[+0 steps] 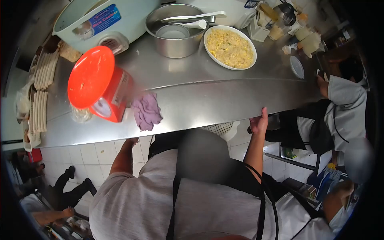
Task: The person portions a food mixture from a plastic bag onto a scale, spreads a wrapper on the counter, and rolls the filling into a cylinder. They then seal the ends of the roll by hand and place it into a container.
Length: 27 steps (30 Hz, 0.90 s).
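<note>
I stand against a stainless steel counter (208,100), and my grey shirt and black apron fill the bottom of the view. My right hand (259,122) grips the counter's front edge, thumb on top. My left hand (130,141) reaches the same edge below a purple cloth (147,111); its fingers are hidden under the rim. A red kitchen scale with an orange pan (96,80) stands just beyond the left hand. Farther back are an oval white dish of fried rice (230,47) and a steel pot (176,34) holding ladles.
A rice cooker (104,20) sits at the back left, stacked pale wrappers (42,92) along the left edge, jars and containers (288,24) at the back right. A co-worker in a white jacket (344,108) rests a hand (322,86) on the counter's right end.
</note>
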### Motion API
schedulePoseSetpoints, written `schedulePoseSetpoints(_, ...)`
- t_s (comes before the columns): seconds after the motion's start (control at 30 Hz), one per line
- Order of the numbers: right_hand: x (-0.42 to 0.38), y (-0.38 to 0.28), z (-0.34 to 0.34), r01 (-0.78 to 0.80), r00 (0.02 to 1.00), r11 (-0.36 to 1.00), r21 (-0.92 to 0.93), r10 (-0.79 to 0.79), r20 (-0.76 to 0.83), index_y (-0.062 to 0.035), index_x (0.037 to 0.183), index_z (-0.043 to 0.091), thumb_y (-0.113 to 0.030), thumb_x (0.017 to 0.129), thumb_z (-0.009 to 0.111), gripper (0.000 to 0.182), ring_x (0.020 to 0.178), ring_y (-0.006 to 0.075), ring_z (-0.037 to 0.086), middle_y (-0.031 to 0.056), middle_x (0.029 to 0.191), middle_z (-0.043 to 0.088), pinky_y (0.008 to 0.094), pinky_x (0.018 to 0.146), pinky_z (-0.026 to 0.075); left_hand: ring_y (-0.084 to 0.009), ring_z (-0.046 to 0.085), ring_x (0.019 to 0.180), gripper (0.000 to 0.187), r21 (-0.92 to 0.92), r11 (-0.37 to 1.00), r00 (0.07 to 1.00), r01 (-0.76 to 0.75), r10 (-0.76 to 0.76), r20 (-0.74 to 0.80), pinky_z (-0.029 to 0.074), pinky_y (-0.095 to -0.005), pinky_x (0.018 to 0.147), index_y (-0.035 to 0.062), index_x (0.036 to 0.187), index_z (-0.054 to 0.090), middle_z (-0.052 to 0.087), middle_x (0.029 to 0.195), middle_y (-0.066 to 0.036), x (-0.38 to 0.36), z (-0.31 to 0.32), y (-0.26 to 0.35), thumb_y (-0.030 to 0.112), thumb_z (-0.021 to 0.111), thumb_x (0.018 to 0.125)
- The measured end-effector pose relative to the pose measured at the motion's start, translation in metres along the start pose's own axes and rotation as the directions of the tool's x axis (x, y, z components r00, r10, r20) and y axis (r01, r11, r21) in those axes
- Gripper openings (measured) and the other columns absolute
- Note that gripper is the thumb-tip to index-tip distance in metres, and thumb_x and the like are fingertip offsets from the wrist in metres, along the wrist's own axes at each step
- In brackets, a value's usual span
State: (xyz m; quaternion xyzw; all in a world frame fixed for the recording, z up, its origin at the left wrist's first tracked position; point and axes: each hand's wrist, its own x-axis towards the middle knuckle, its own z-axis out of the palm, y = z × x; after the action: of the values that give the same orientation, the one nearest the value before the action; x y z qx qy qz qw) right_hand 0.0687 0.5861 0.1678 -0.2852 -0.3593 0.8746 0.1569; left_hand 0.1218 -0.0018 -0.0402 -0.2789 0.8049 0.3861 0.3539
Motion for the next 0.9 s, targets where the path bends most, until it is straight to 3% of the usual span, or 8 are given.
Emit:
schedulePoseSetpoints(0.1,0.006,-0.005,-0.007,-0.05,0.996,0.999,-0.017,0.051,0.07,-0.0049,0.109,0.042,-0.025,0.082,0.054,0.035,0.094,0.0252,0.053,0.0095,0.106,0.052,0.0395,0.075,0.046,-0.0181,0.053,0.055,0.038,-0.087,0.988,0.991,-0.13,0.127,-0.039,0.044,-0.0294,0.049,0.0024,0.105,0.05,0.057,0.073,-0.014,-0.056,0.003,0.023,0.03,0.052,0.079)
schedulePoseSetpoints(0.17,0.011,-0.006,-0.006,-0.085,0.992,0.996,-0.039,0.089,0.093,-0.005,0.107,0.044,-0.026,0.083,0.053,0.033,0.094,0.0251,0.053,0.0094,0.106,0.052,0.0393,0.075,0.046,-0.0263,0.059,0.072,0.042,-0.244,0.97,0.995,-0.017,-0.007,-0.099,0.048,-0.0335,0.063,-0.0017,0.104,0.052,0.06,0.084,-0.019,-0.113,0.008,0.033,0.032,0.053,0.078)
schedulePoseSetpoints(0.4,0.01,0.001,-0.007,-0.032,0.999,0.994,-0.104,0.034,0.016,-0.0094,0.108,0.046,-0.042,0.082,0.048,0.042,0.093,0.0221,0.053,0.0069,0.105,0.054,0.0377,0.076,0.043,-0.034,0.055,0.092,0.045,0.289,0.953,0.995,0.091,-0.076,-0.063,0.043,-0.0379,0.081,-0.001,0.099,0.057,0.058,0.097,-0.021,-0.187,0.029,-0.102,0.038,0.053,0.077)
schedulePoseSetpoints(0.57,-0.072,0.022,0.027,-0.3,0.944,0.938,-0.173,0.265,-0.198,-0.0166,0.128,0.028,-0.057,0.079,0.039,0.064,0.106,0.028,0.043,0.0124,0.126,0.036,0.0516,0.084,0.034,-0.0348,0.055,0.09,0.041,0.23,0.931,0.951,0.283,-0.303,0.057,0.044,-0.0396,0.079,-0.0016,0.094,0.058,0.056,0.096,-0.023,-0.194,0.013,-0.148,0.036,0.046,0.082)
schedulePoseSetpoints(0.6,-0.087,0.034,0.03,-0.397,0.901,0.895,-0.204,0.338,-0.273,-0.0184,0.131,0.023,-0.061,0.077,0.037,0.07,0.108,0.0283,0.04,0.0124,0.129,0.032,0.0529,0.085,0.031,-0.035,0.055,0.089,0.041,0.207,0.933,0.947,0.294,-0.314,0.07,0.044,-0.04,0.078,-0.0014,0.092,0.059,0.057,0.095,-0.024,-0.188,0.007,-0.155,0.035,0.044,0.082)
schedulePoseSetpoints(0.67,-0.105,0.058,0.017,-0.55,0.749,0.51,-0.662,0.651,-0.121,-0.0164,0.133,0.022,-0.056,0.079,0.04,0.069,0.108,0.026,0.043,0.0118,0.129,0.035,0.0473,0.085,0.034,-0.0354,0.054,0.091,0.038,0.245,0.957,0.984,0.154,-0.171,0.05,0.043,-0.0406,0.079,0.0014,0.091,0.06,0.057,0.092,-0.024,-0.201,-0.009,-0.138,0.034,0.042,0.083)
schedulePoseSetpoints(0.73,-0.142,0.071,0.062,-0.343,0.574,0.403,-0.848,0.805,0.151,-0.0128,0.132,0.024,-0.05,0.081,0.043,0.066,0.107,0.0239,0.045,0.0111,0.125,0.04,0.0415,0.086,0.035,-0.0358,0.053,0.093,0.038,0.23,0.968,0.991,0.1,-0.117,0.062,0.042,-0.0402,0.08,0.0027,0.095,0.058,0.057,0.093,-0.023,-0.196,-0.031,-0.124,0.036,0.044,0.082)
schedulePoseSetpoints(0.9,-0.211,0.109,0.212,0.076,0.086,0.628,-0.774,0.77,0.633,-0.0026,0.124,0.038,-0.033,0.084,0.049,0.052,0.104,0.0185,0.048,0.0098,0.114,0.051,0.0283,0.085,0.037,-0.0343,0.048,0.105,0.054,-0.02,0.999,0.998,0.025,-0.026,-0.063,0.039,-0.0359,0.088,-0.0011,0.106,0.053,0.053,0.107,-0.024,-0.153,-0.092,-0.153,0.042,0.054,0.075)
